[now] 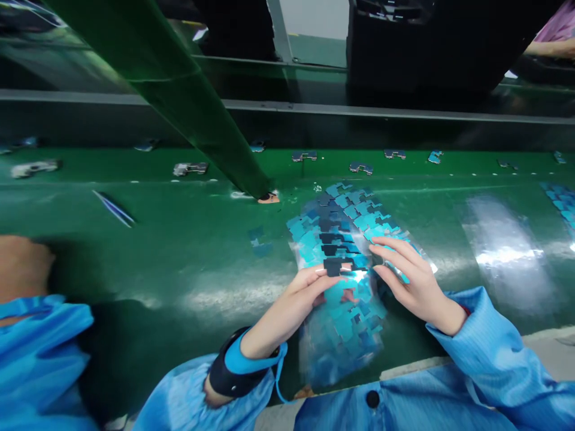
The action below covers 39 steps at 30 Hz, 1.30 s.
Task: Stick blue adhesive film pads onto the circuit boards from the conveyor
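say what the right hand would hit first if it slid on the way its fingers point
Probably the small dark piece pinched in the left hand, just beyond the fingertips of the right hand, over the sheet of blue pieces. Depth is unclear.

Green desk, glossy. Sheet of blue pieces at centre. Tweezers at 9 o'clock. Clear film at 3 o'clock. Row of small metal parts along far edge, 12 o'clock. Loose blue piece just left of sheet.
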Available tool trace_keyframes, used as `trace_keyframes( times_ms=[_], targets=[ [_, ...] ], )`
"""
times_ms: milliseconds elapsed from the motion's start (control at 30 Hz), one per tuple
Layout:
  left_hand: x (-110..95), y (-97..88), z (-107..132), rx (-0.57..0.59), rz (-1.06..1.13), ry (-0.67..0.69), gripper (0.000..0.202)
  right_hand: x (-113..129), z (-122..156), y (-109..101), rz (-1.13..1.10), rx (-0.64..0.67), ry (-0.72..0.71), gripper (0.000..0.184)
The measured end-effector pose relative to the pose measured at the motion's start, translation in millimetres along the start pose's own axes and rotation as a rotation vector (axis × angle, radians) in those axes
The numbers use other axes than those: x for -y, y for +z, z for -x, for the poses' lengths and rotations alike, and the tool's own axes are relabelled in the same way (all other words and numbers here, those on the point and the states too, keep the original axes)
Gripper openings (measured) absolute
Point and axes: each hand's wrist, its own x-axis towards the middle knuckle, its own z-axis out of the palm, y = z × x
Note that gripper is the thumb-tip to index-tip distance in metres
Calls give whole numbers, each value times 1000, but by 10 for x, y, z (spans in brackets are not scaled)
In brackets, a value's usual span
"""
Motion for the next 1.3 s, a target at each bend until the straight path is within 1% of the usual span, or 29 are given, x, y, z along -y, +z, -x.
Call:
trace_keyframes(
  times_ms=[67,200,300,400,500,600,667,733,800,867,900,933,1000,1067,1100,1133,1200,1233,1267,1300],
  targets=[
    [9,20,1,7,11,12,19,30,4,10,-73,-17,47,33],
    [-19,68,12,77,-31,16,17,45,33,76,-192,35,142,28],
    [-35,112,15,118,-39,17,18,41,60,116,-240,46,153,26],
    [-15,142,10,127,-22,48,27,57,75,131,-249,25,141,22],
    [31,122,17,60,2,45,38,73,79,145,-220,-2,117,22],
    [59,73,35,90,70,-12,50,58,83,167,-191,-29,86,21],
    [50,56,34,133,188,-80,40,35,91,176,-158,-48,52,20],
    [24,60,12,147,310,-147,32,26,100,171,-115,-66,-20,21],
    [-1,75,-22,136,357,-188,39,52,103,147,-100,-69,-109,23],
    [-10,85,-54,82,333,-179,47,110,97,105,-171,-56,-150,22],
    [-8,84,-64,36,271,-167,50,145,89,78,-245,-50,-124,20],
    [-3,80,-68,-11,176,-158,52,175,79,51,-334,-50,-61,16],
    [7,62,-56,-70,-55,-159,52,210,53,-1,-504,-58,163,7],
    [6,34,-25,-77,-248,-180,50,197,25,-36,-598,-74,403,5],
    [-1,18,-5,-133,-350,-142,48,176,13,-46,-617,-82,490,7],
    [-13,1,14,-246,-472,-55,46,151,4,-50,-626,-88,550,10],
    [-38,-25,47,-515,-756,229,43,106,0,-43,-641,-98,606,12],
    [-47,-30,61,-577,-855,366,40,94,6,-33,-647,-91,619,12],
    [-51,-26,73,-549,-901,458,34,90,17,-21,-651,-74,627,11],
    [-49,-12,84,-439,-887,490,29,93,32,-7,-650,-51,630,10]
  ],
)
